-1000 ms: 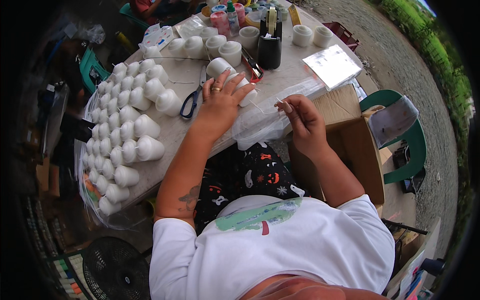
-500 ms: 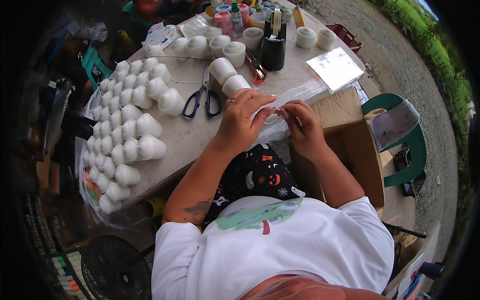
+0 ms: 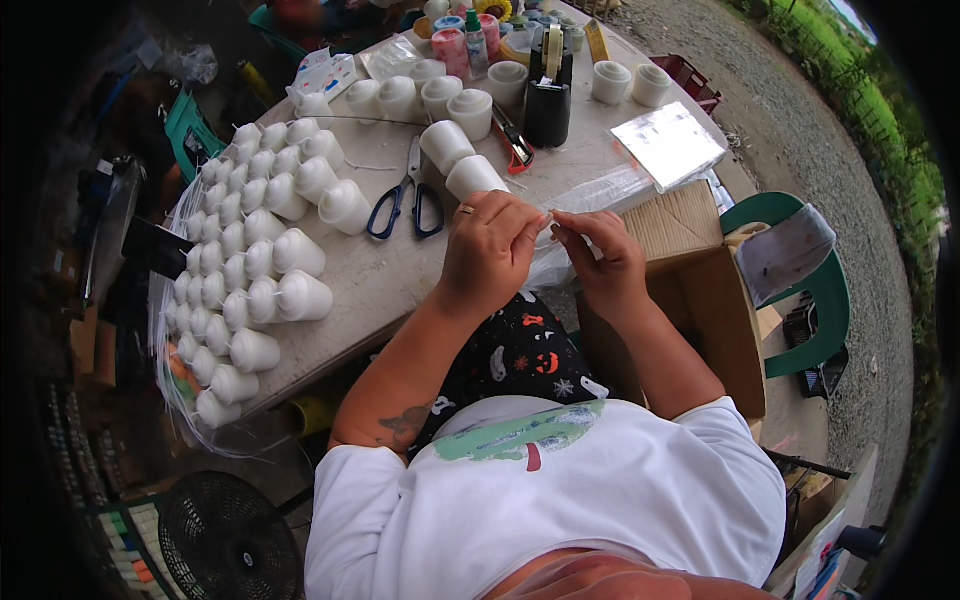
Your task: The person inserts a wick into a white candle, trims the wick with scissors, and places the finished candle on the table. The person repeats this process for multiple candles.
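My left hand (image 3: 490, 243) and my right hand (image 3: 607, 262) meet in front of the table's near edge, thumbs and fingers pinched together. Between the fingertips is a small white piece (image 3: 547, 226), mostly covered, so its kind is unclear. Just beyond my left hand, two white candles (image 3: 474, 176) lie on their sides, end to end. Blue-handled scissors (image 3: 405, 205) rest to the left of them, blades pointing away. A red-and-black utility knife (image 3: 514, 142) lies to their right.
Many white candles with wicks (image 3: 263, 258) stand in rows on the table's left. A black tape dispenser (image 3: 549, 110) stands farther back. Clear plastic wrap (image 3: 600, 190) and a silvery sheet (image 3: 668, 146) lie at right, near an open cardboard box (image 3: 715, 300) and green chair (image 3: 835, 300).
My left fingers have curled in more tightly, and both hands have shifted slightly while staying close together. The pinched white piece is now less visible.
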The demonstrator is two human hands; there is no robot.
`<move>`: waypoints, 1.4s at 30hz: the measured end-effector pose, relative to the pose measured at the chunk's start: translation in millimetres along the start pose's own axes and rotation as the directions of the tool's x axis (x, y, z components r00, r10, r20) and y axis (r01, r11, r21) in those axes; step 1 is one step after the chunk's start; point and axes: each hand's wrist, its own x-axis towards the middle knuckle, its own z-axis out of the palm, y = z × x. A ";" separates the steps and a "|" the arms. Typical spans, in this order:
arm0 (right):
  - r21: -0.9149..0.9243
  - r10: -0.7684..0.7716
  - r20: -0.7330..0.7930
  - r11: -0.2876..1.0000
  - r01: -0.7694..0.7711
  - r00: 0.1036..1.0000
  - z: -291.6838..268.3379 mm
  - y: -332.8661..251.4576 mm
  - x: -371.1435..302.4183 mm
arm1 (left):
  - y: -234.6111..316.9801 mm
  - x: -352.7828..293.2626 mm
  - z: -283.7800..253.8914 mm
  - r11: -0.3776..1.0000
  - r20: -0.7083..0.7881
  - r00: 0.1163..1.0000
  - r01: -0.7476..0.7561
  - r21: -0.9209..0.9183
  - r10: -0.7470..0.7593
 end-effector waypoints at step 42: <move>0.400 0.431 0.399 0.713 -0.576 0.810 11.2 -9.9 6.2 | -11.6 -23.5 12.0 0.839 0.113 0.934 0.354 -0.412 -0.339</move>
